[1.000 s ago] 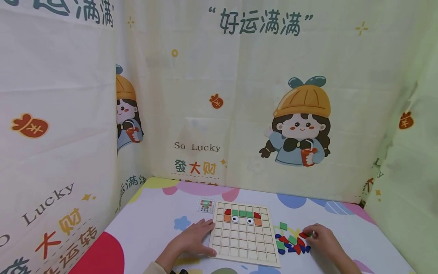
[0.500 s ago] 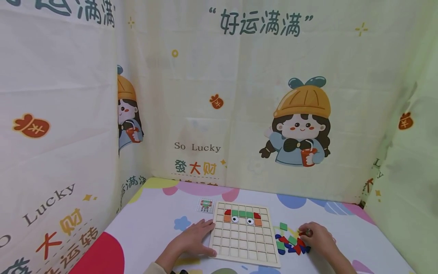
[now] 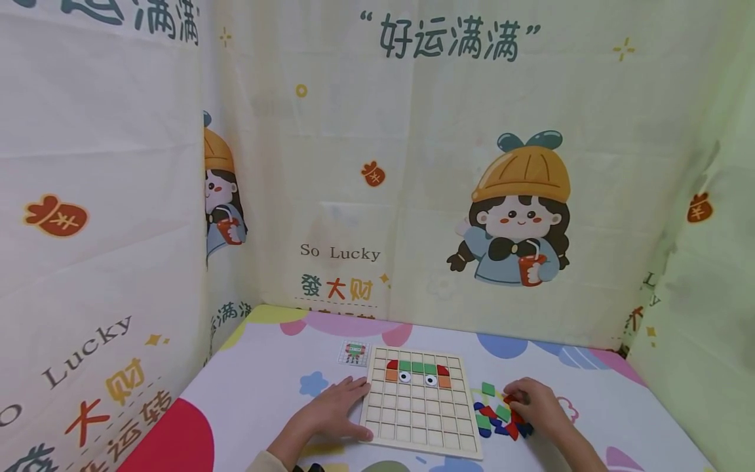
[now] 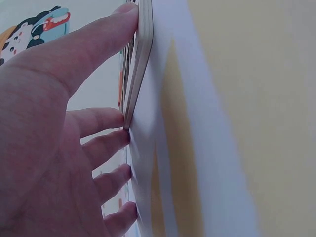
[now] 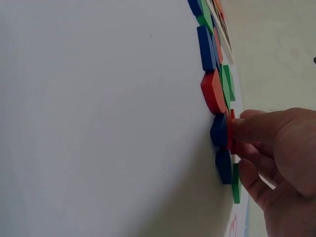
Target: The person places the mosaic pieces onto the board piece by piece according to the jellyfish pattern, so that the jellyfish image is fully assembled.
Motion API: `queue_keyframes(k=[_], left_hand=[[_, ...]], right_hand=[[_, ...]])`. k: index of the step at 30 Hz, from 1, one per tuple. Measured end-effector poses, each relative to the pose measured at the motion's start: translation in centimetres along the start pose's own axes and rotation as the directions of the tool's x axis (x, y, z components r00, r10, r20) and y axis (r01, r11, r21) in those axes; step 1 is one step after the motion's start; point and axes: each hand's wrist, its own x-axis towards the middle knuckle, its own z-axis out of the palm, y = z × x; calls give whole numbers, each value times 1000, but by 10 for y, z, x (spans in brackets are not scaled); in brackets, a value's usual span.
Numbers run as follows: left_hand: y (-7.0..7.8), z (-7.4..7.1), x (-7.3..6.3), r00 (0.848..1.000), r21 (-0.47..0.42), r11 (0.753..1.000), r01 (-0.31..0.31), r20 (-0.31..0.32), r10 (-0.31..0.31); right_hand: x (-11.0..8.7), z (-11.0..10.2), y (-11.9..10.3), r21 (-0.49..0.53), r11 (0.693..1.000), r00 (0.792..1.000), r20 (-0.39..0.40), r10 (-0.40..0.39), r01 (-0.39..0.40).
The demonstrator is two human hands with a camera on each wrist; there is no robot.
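Note:
My left hand (image 3: pixel 339 410) rests at the left edge of a square wooden grid board (image 3: pixel 407 419), thumb at the near corner and fingers spread along the side. The left wrist view shows that thumb (image 4: pixel 79 52) against the board's edge. Set in the upper cells are red, green and orange pieces and two eye pieces (image 3: pixel 431 380). Right of the board my right hand (image 3: pixel 539 410) reaches into a pile of coloured pieces. Its thumb and fingers pinch a red piece (image 5: pixel 233 144), partly hidden by the hand. Blue pieces (image 5: pixel 220 131) and a green piece (image 5: pixel 236 183) lie right beside.
A small picture card (image 3: pixel 354 353) with a figure on a grid lies by the board's upper left corner. A loose green square (image 3: pixel 488 389) sits above the pile. Printed cloth walls (image 3: pixel 330 196) surround the patterned table (image 3: pixel 259 393).
My right hand has shifted left over the pile, and a red piece at its fingertips has moved with it. The left hand and the board stay in place.

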Motion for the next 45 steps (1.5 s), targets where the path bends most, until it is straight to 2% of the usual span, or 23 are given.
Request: queue_keyframes(k=[3,10,15,23,32,45], left_hand=[[0,-1,0,1000,0,1000,-4,1,4],[-1,-1,1,1000,4,1000,-7,-8,7],[-1,0,2,1000,2,1000,-7,-4,7],[1,-3,0,1000,-3,1000,-9,1,9],[0,-1,-1,1000,-4,1000,2,3,-2],[1,-1,-1,1000,-10,1000,0,0,0]], right_hand=[[2,1,-3,-2,1000,1000,-4,13,-13],[7,-3,-7,-79,990,992,23,121,-119],[8,-3,-8,-105,986,990,50,133,-127],[7,0,-9,-98,987,991,37,128,-124],[7,13,-24,-18,999,999,-16,34,-35],[14,35,-59,54,998,999,-9,-42,43]])
